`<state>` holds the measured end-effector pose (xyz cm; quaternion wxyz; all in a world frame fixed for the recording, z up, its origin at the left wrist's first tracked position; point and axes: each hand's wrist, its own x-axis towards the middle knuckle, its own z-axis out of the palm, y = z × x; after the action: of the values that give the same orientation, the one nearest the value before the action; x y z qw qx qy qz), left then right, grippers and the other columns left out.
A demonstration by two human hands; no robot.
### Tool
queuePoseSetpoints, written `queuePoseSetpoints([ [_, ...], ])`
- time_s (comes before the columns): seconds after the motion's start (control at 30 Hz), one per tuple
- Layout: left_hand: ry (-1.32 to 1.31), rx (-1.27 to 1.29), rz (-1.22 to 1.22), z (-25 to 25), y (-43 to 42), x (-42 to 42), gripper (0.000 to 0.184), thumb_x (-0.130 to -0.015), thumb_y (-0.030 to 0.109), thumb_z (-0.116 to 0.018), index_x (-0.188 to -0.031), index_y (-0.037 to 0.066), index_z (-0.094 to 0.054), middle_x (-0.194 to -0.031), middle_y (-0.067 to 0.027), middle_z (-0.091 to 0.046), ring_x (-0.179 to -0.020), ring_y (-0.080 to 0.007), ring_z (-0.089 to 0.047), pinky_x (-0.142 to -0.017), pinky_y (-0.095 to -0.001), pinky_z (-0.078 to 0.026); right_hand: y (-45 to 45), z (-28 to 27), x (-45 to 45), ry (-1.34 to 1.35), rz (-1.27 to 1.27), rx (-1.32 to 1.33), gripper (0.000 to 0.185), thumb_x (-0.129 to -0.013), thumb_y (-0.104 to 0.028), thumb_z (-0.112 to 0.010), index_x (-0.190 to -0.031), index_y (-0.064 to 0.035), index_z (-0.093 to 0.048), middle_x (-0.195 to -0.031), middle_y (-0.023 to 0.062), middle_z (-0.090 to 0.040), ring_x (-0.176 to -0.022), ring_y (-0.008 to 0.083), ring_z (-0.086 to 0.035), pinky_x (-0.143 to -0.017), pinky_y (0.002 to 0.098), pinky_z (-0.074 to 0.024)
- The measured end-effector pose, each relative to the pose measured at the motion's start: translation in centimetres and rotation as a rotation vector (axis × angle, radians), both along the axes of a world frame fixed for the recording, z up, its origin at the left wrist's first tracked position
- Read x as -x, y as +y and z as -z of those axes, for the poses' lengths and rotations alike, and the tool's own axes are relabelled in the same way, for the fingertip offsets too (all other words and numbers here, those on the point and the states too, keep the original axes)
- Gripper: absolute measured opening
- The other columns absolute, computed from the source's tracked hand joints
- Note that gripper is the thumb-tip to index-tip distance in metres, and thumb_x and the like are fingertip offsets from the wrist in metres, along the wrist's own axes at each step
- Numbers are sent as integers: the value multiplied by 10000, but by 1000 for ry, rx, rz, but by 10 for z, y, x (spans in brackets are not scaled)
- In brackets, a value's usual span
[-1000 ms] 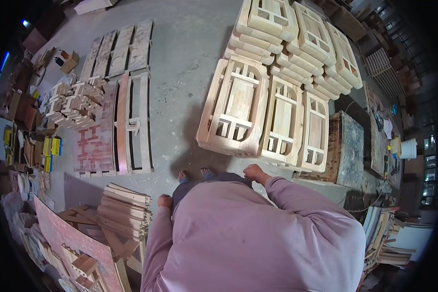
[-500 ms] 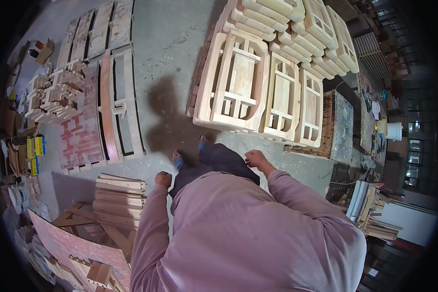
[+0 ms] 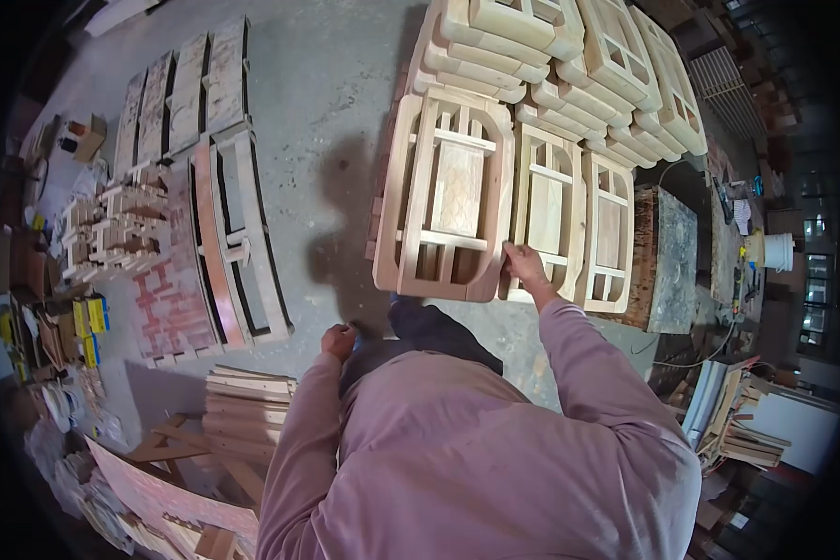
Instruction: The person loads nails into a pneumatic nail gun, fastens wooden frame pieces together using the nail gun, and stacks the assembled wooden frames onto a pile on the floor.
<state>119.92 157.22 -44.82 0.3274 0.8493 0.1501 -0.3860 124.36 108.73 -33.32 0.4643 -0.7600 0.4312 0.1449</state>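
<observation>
Pale wooden frames (image 3: 483, 287), with rounded corners, crossbars and inset panels, lie in stacks in front of me. My right hand (image 3: 528, 267) is at the right edge of the nearest left frame, close to its lower corner, its fingers curled against that edge. Just right of it lies a second, similar frame (image 3: 570, 224); a third frame (image 3: 611, 297) is farther right. My left hand (image 3: 339, 342) hangs low beside my thigh, fingers curled in, with nothing visible in them. It is apart from the stacks.
At left, slatted pallets (image 3: 269, 271) lie on the floor, with small wooden pieces (image 3: 112, 229) piled on a reddish board. Stacked slats (image 3: 243, 401) stand near my left arm. A paint-stained block (image 3: 677, 261) and a white bucket (image 3: 777, 250) are at right.
My right hand has gone forward from beside my body to the left frame's edge. My left hand stays low and curled. The view has shifted, and I am closer to the stacks.
</observation>
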Motion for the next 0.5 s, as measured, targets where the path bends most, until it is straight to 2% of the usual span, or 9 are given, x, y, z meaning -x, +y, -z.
queuePoseSetpoints([
  [0.03,-48,20,44,-28,-18,-20,474,-860,419,-610,-1134,45,-709,-1061,-165,-727,-960,-372,-666,-820,-410,-523,-1,-1,-8,-15,4,27,420,-910,-394,-664,-999,9,-586,-750,68,-588,-614,160,-552,-572,273,-471],
  [0.07,-49,11,55,-43,-35,-38,474,-860,419,-610,-1134,45,-709,-1061,-165,-727,-960,-372,-666,-820,-410,-523,-1,-8,-26,-17,14,19,420,-910,-394,-664,-999,9,-586,-750,68,-588,-614,160,-552,-572,273,-471],
  [0.13,-55,131,-8,-63,-68,-68,576,-877,463,-613,-1264,38,-629,-1126,-177,-699,-1015,-369,-650,-848,-412,-512,4,-14,-56,-61,-38,17,465,-852,-390,-699,-1009,35,-596,-782,108,-637,-748,238,-618,-728,347,-524],
  [0.2,-162,263,108,-61,-95,-95,655,-883,488,-613,-1352,37,-539,-1167,-190,-668,-1044,-383,-635,-881,-429,-501,-1,-1,-70,-38,-41,51,483,-839,-371,-710,-1052,44,-584,-783,111,-634,-745,241,-615,-725,349,-523],
  [0.23,-157,258,114,-56,-107,-101,655,-883,488,-613,-1352,37,-539,-1167,-190,-668,-1044,-383,-635,-881,-429,-501,-3,10,-75,-15,-53,89,508,-825,-351,-721,-1095,53,-572,-784,115,-631,-743,244,-612,-722,350,-522],
  [0.3,-386,130,146,-42,-131,-113,665,-886,492,-610,-1360,37,-508,-1178,-193,-660,-1062,-387,-631,-905,-442,-493,-7,26,-88,31,-85,170,575,-798,-311,-743,-1181,71,-547,-786,121,-625,-738,251,-605,-716,353,-519],
  [0.5,-58,256,69,-30,-153,-175,723,-885,518,-614,-1404,40,-454,-1238,-219,-632,-1105,-394,-619,-927,-446,-487,-1,31,-93,10,97,109,743,-754,-217,-742,-1347,102,-430,-824,138,-618,-714,266,-596,-699,348,-520],
])
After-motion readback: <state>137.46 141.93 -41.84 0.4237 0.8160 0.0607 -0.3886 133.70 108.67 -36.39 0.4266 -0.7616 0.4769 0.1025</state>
